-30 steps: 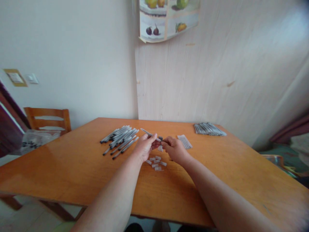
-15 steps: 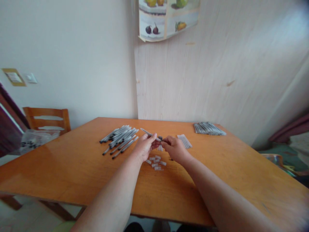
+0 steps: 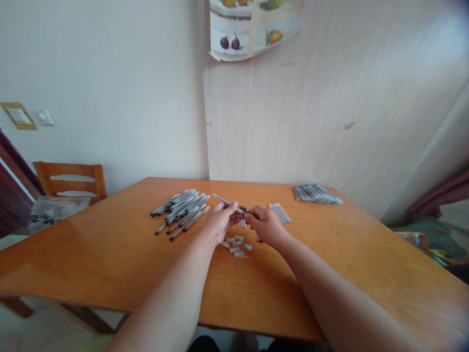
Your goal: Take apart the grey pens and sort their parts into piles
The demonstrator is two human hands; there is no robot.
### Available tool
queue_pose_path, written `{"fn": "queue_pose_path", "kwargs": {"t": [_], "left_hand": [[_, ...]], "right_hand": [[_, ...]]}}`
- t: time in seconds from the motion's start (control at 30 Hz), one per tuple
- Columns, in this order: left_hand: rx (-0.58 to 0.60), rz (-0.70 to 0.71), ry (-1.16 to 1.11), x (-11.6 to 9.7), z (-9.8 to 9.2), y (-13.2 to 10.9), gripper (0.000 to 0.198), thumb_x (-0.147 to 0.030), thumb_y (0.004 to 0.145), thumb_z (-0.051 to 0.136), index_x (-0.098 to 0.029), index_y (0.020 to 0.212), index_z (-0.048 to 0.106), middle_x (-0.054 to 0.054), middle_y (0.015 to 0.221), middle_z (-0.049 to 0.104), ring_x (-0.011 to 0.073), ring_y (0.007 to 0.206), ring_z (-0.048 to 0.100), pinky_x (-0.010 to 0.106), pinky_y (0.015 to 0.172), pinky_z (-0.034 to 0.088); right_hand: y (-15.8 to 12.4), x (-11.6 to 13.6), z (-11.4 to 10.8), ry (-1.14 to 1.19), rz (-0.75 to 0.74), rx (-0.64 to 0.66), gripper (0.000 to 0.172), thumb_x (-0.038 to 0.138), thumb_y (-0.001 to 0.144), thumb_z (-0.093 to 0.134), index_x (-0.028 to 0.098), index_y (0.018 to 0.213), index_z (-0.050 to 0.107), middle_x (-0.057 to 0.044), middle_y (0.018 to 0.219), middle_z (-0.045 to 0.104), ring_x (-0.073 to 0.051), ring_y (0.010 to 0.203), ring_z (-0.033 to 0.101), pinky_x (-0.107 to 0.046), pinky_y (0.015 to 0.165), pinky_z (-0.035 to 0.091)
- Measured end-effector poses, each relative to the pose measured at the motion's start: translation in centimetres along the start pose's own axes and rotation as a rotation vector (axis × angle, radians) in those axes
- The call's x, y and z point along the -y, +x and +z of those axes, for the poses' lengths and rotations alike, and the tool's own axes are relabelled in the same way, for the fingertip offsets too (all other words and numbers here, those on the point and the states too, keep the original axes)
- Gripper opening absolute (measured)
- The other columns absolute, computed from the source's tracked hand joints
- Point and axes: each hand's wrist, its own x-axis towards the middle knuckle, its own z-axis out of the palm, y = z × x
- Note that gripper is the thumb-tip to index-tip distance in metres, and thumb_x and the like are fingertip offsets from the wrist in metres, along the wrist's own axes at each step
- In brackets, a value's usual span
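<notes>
A slim pale pen (image 3: 222, 199) is in my left hand (image 3: 221, 221), pinched between thumb and fingers, its free end pointing up and to the left. My right hand (image 3: 266, 223) is closed at the pen's other end, fingertips on a small dark part whose shape is hard to make out. Below the hands, several white caps (image 3: 237, 243) lie scattered on the wooden table (image 3: 256, 288). Left of my left hand is a loose pile of pens with dark ends (image 3: 186, 208). Beyond my right hand lies a row of thin white tubes (image 3: 280, 213).
A flat stack of dark and clear pens (image 3: 315, 194) rests near the table's far right corner. At the left stands a wooden chair (image 3: 73, 186) with a plastic bag (image 3: 54, 210) on it. A wall stands behind the table.
</notes>
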Motion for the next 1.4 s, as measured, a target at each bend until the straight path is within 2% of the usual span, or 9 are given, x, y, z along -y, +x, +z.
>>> {"fn": "queue_pose_path", "kwargs": {"t": [0.33, 0.77, 0.9, 1.1, 1.4], "left_hand": [[-0.017, -0.011, 0.01, 0.0, 0.1, 0.0, 0.019, -0.029, 0.081, 0.068, -0.013, 0.082, 0.057, 0.007, 0.072, 0.069, 0.0147, 0.062, 0.067, 0.022, 0.056, 0.052], [-0.058, -0.041, -0.104, 0.1, -0.4, 0.4, 0.015, -0.026, 0.083, 0.066, -0.013, 0.081, 0.057, 0.007, 0.071, 0.07, 0.0149, 0.064, 0.068, 0.022, 0.056, 0.053], [-0.064, -0.037, -0.118, 0.0, -0.5, 0.4, 0.015, -0.025, 0.082, 0.067, -0.013, 0.08, 0.057, 0.007, 0.07, 0.069, 0.0146, 0.064, 0.068, 0.022, 0.057, 0.054], [-0.056, -0.038, -0.102, 0.0, -0.5, 0.2, 0.015, -0.023, 0.081, 0.067, -0.013, 0.079, 0.055, 0.009, 0.071, 0.07, 0.0146, 0.064, 0.067, 0.022, 0.056, 0.053], [-0.057, -0.055, -0.072, 0.0, -0.5, 0.1, 0.016, -0.026, 0.083, 0.065, -0.012, 0.079, 0.057, 0.009, 0.072, 0.07, 0.0146, 0.063, 0.067, 0.022, 0.056, 0.052]], "right_hand": [[0.1, -0.1, 0.1, -0.095, -0.04, -0.092, 0.01, 0.027, 0.08, 0.06, 0.018, 0.077, 0.063, 0.0, 0.066, 0.064, -0.011, 0.059, 0.054, -0.022, 0.052, 0.033], [0.2, -0.2, -0.9, -0.173, -0.029, -0.02, 0.014, 0.03, 0.08, 0.059, 0.018, 0.078, 0.065, 0.0, 0.067, 0.064, -0.01, 0.058, 0.053, -0.021, 0.051, 0.032], [0.6, -1.1, -2.4, -0.231, -0.019, 0.051, 0.016, 0.03, 0.08, 0.058, 0.018, 0.08, 0.069, -0.001, 0.067, 0.065, -0.011, 0.06, 0.054, -0.022, 0.053, 0.033], [1.1, -3.7, -4.6, -0.277, 0.097, 0.224, 0.013, 0.025, 0.074, 0.062, 0.016, 0.073, 0.07, -0.003, 0.067, 0.067, -0.012, 0.06, 0.055, -0.023, 0.055, 0.038], [0.9, -5.2, -4.3, -0.29, 0.159, 0.362, 0.01, 0.025, 0.069, 0.067, 0.018, 0.072, 0.073, -0.001, 0.066, 0.068, -0.012, 0.057, 0.056, -0.022, 0.052, 0.038]]}}
